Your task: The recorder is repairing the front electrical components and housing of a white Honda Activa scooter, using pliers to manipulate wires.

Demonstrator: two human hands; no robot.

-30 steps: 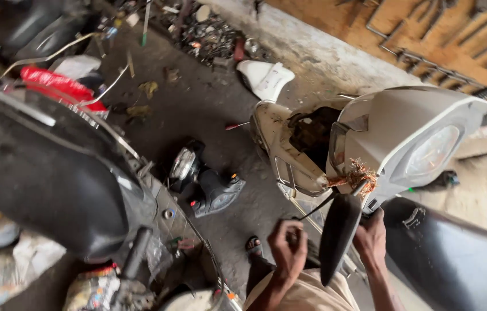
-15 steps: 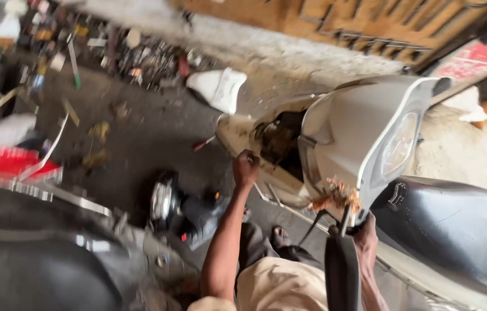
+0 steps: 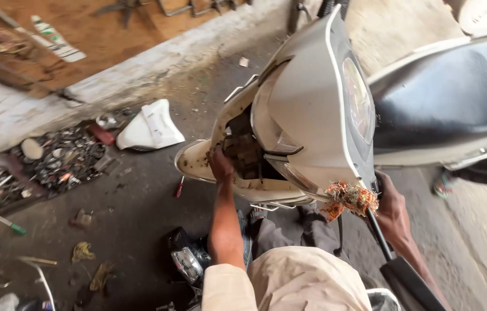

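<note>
Head view: the white scooter front panel (image 3: pixel 312 109) stands just beyond the person, its long axis running near to far. The left hand (image 3: pixel 221 165) reaches into its open left side, fingers hidden, so I cannot tell its grip. The right hand (image 3: pixel 392 208) clasps the handlebar (image 3: pixel 377 230) at right.

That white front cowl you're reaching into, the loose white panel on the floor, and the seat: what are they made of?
Front cowl: probably moulded plastic, glossy white, smooth curved edges. Loose white panel: apparently the same plastic, thin shell. Seat: looks like black vinyl, soft sheen.
</note>
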